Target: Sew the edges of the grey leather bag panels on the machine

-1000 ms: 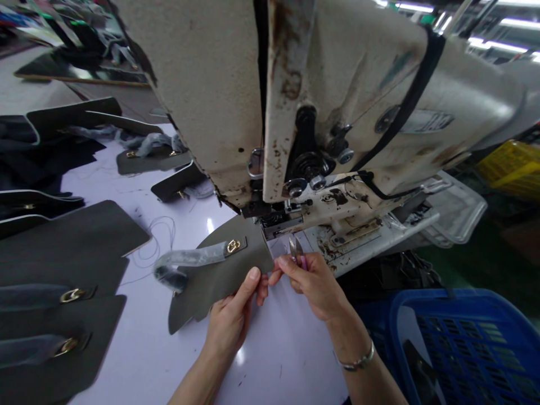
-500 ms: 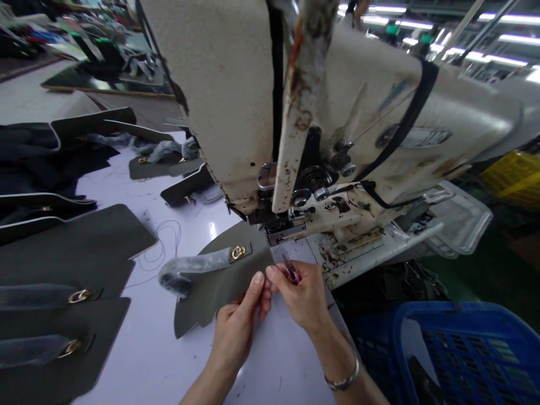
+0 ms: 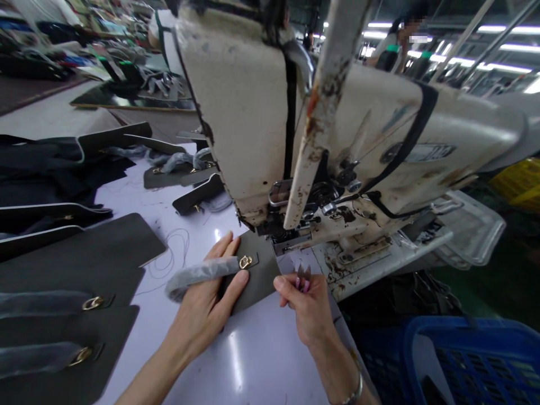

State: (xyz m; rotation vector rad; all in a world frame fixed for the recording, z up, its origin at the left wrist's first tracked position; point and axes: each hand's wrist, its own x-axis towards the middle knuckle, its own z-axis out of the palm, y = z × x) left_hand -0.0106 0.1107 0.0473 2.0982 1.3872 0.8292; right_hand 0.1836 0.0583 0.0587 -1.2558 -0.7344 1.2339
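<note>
The left hand point(image 3: 202, 306) sliding back along the plastic-wrapped strap point(image 3: 198, 275), the right hand point(image 3: 310, 309) drawing clear of the grey leather panel point(image 3: 257, 270)

Since the earlier frame, both hands are moving apart, and the panel is shifting further under the left hand's palm. From the head view, the left hand is spreading wide, its fingers curling behind the panel while its thumb is pressing beside the strap, near a gold buckle point(image 3: 245, 262). The panel is being held over the white worktop point(image 3: 236, 365), its far corner reaching in by the presser foot point(image 3: 287, 239) of an industrial sewing machine point(image 3: 248, 112). The right hand is holding narrow — pinching pink-handled snips point(image 3: 302, 278), tips pointing up. Other buckled leather panels point(image 3: 71, 253) are lying to the left, with loose thread point(image 3: 172, 253) trailing nearby, and a blue plastic basket point(image 3: 476, 349) is sitting at lower right.
</note>
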